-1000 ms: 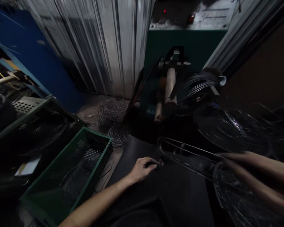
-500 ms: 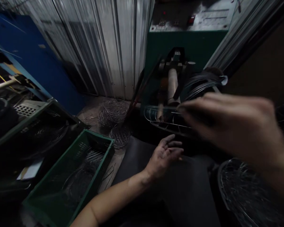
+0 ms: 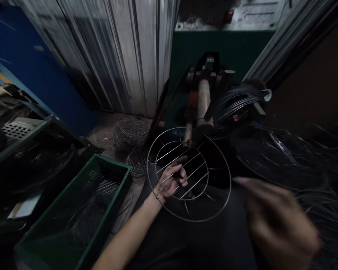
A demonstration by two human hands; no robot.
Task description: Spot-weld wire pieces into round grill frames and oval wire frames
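Note:
My left hand (image 3: 171, 180) is at the middle of a round wire rack (image 3: 194, 186), with its fingers curled around the inner bars. The rack has an outer ring, a smaller inner ring and several parallel bars across the middle. It is tilted above my dark lap, just below the rod-like arms of a green machine (image 3: 204, 99). To the right of the rack, apart from it, is my right hand (image 3: 281, 219). Motion smears its fingers, and I cannot make out anything in them.
A green crate (image 3: 55, 212) at the lower left contains wire pieces. Bundles of wire rings (image 3: 132, 133) lie on the floor beyond it. More wire pieces (image 3: 278, 150) are heaped on the right. Dark wire loops (image 3: 236, 101) hang beside the machine. A blue panel (image 3: 42, 63) stands at the left.
The wire rack has moved left and down from beside my right hand into my left hand, which has closed on it. My right hand has dropped lower, away from the machine.

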